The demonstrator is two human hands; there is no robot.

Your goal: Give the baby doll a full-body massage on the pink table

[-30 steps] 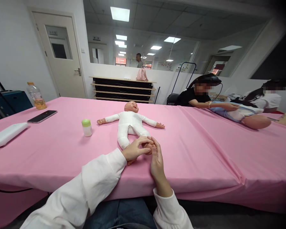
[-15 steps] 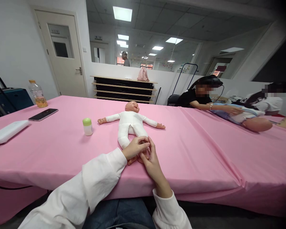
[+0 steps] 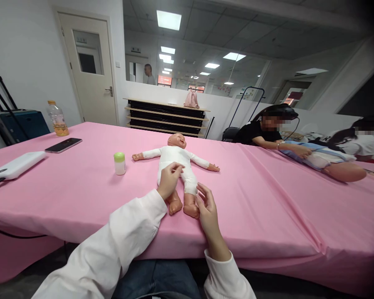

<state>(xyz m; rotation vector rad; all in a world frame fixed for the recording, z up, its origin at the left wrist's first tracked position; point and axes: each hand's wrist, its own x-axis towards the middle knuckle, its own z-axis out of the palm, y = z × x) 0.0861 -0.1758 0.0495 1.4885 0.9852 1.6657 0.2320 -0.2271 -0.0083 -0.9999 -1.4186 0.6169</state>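
Head view: left hand (image 3: 169, 180), curled above the doll (image 3: 173, 155), pinch unclear, and right hand (image 3: 208, 207), half-spread beside its leg (image 3: 190, 183), have parted, leaving its foot (image 3: 191, 211) ungripped.

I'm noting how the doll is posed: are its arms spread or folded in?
Spread: the doll has both arms stretched out sideways over the pink cloth.
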